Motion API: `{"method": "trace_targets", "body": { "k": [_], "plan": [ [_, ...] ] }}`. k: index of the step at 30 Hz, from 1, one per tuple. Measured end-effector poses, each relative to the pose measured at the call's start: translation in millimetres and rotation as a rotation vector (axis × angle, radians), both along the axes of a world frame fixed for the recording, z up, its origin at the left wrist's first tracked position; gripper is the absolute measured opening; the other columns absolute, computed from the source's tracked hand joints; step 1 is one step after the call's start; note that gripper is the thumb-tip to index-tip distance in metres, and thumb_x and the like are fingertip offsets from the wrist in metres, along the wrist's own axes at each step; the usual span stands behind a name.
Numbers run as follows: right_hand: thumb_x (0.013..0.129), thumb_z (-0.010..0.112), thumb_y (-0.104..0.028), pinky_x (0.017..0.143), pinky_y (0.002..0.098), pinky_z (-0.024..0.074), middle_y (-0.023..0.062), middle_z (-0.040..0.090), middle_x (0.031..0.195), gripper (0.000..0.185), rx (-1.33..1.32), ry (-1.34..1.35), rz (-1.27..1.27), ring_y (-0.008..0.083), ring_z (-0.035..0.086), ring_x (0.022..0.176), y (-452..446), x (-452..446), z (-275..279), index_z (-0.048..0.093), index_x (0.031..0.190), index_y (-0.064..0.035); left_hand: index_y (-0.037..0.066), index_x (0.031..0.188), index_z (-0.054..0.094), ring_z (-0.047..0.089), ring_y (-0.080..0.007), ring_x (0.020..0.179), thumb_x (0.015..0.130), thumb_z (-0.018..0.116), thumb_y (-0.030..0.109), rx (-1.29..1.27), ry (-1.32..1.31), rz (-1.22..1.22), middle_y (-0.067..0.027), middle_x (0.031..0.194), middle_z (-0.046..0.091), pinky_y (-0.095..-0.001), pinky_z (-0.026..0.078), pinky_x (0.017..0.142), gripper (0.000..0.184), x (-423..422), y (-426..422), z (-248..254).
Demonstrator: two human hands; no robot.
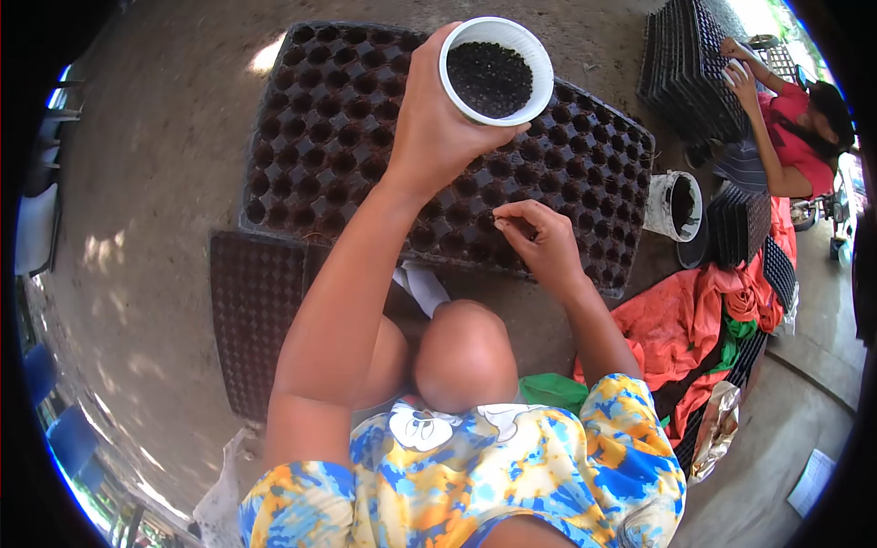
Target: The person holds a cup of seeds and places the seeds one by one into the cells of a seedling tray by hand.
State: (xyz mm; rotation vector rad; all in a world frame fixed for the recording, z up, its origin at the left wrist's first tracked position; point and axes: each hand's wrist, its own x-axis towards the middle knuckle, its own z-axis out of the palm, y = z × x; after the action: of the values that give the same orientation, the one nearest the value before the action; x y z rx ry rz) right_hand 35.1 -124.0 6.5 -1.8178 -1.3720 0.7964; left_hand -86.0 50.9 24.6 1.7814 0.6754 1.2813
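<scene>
My left hand [437,137] grips a white plastic cup [545,87] and holds it tilted above the far part of a seedling tray. Small dark grains [493,80] that look like seeds fill part of the cup. Over the near right part of the black seedling tray [343,164], my right hand [541,239] is closed with thumb and fingertips pinched together. Whatever lies in that pinch is too small to make out. Many of the tray's round cells look filled with dark brown soil.
Another soil-filled tray [256,320] lies at the near left. A soil-stained white bucket [674,205] stands right of the main tray. Beyond it are stacked trays [690,68] and a person in a red shirt [804,128]. Red cloth [671,315] lies at my right.
</scene>
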Motion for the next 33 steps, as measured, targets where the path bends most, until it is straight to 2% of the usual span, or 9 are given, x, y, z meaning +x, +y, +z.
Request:
{"method": "trace_targets", "body": {
  "k": [16,22,23,25,28,29,30,32,33],
  "plan": [
    [0.080,0.074,-0.003,0.063,0.0290,0.0514,0.0076,0.067,0.086,0.014,-0.042,-0.054,0.098,0.0187,0.065,0.071,2.6,5.4,5.0,0.070,0.093,-0.0033,0.001,0.136,0.039,0.055,-0.0198,0.117,0.058,0.092,0.012,-0.008,-0.003,-0.006,-0.0108,0.126,0.055,-0.0334,0.045,0.101,0.094,0.9,3.5,-1.0],
    [0.080,0.071,0.002,0.063,0.0283,0.0518,0.0087,0.067,0.086,0.016,0.115,-0.129,0.069,0.0187,0.066,0.074,24.6,21.3,20.2,0.070,0.095,-0.0027,0.000,0.136,0.040,0.055,-0.0210,0.117,0.058,0.092,0.012,0.004,0.032,-0.021,-0.0108,0.128,0.054,-0.0333,0.044,0.102,0.094,-1.9,4.1,-4.2],
    [0.079,0.069,0.006,0.063,0.0295,0.0520,0.0097,0.067,0.086,0.018,0.189,-0.239,0.046,0.0197,0.067,0.075,31.5,24.7,38.1,0.070,0.095,-0.0028,0.000,0.136,0.041,0.054,-0.0212,0.118,0.058,0.092,0.012,0.014,0.033,-0.046,-0.0109,0.128,0.053,-0.0336,0.043,0.102,0.094,-1.3,4.5,-5.2],
    [0.080,0.069,0.002,0.065,0.0335,0.0530,0.0115,0.068,0.086,0.017,0.304,-0.331,-0.018,0.0253,0.067,0.076,51.1,28.6,72.8,0.071,0.096,-0.0032,0.000,0.136,0.041,0.053,-0.0215,0.118,0.057,0.091,0.013,0.029,0.037,-0.097,-0.0112,0.129,0.053,-0.0341,0.042,0.103,0.094,-0.2,3.2,-11.0],
    [0.079,0.066,-0.001,0.069,0.0393,0.0533,0.0149,0.067,0.089,0.016,0.377,-0.526,0.193,0.0326,0.067,0.079,88.9,30.1,90.0,0.070,0.094,-0.0029,0.003,0.136,0.042,0.050,-0.0253,0.123,0.056,0.091,0.014,0.051,0.098,-0.131,-0.0124,0.132,0.049,-0.0358,0.040,0.105,0.095,4.7,-8.3,-14.7],
    [0.080,0.066,-0.004,0.070,0.0403,0.0527,0.0161,0.067,0.088,0.014,0.297,-0.602,0.246,0.0345,0.065,0.079,98.8,30.0,85.6,0.069,0.093,-0.0015,0.004,0.136,0.042,0.049,-0.0262,0.123,0.056,0.091,0.014,0.065,0.113,-0.134,-0.0127,0.132,0.049,-0.0360,0.040,0.105,0.095,8.4,-11.7,-14.0],
    [0.081,0.065,-0.007,0.071,0.0413,0.0521,0.0172,0.066,0.086,0.013,0.215,-0.677,0.300,0.0363,0.064,0.080,108.2,28.8,78.5,0.068,0.092,-0.0001,0.005,0.131,0.044,0.051,-0.0370,0.117,0.053,0.090,0.018,0.116,0.080,-0.125,-0.0165,0.126,0.053,-0.0431,0.042,0.101,0.092,12.4,-12.5,-12.9],
    [0.080,0.063,-0.010,0.073,0.0461,0.0496,0.0186,0.064,0.085,0.015,0.086,-0.765,0.392,0.0412,0.062,0.081,122.6,27.9,72.9,0.064,0.090,0.0006,0.005,0.132,0.042,0.052,-0.0369,0.117,0.053,0.090,0.017,0.130,0.071,-0.111,-0.0160,0.126,0.053,-0.0434,0.042,0.101,0.093,15.5,-15.6,-13.7],
    [0.080,0.063,-0.010,0.073,0.0459,0.0496,0.0190,0.065,0.086,0.014,0.106,-0.712,0.383,0.0415,0.062,0.081,125.0,26.8,75.4,0.064,0.090,0.0002,0.005,0.132,0.042,0.052,-0.0369,0.117,0.054,0.090,0.017,0.138,0.066,-0.100,-0.0158,0.126,0.053,-0.0435,0.042,0.101,0.093,15.1,-15.3,-13.4]
  ]
}}
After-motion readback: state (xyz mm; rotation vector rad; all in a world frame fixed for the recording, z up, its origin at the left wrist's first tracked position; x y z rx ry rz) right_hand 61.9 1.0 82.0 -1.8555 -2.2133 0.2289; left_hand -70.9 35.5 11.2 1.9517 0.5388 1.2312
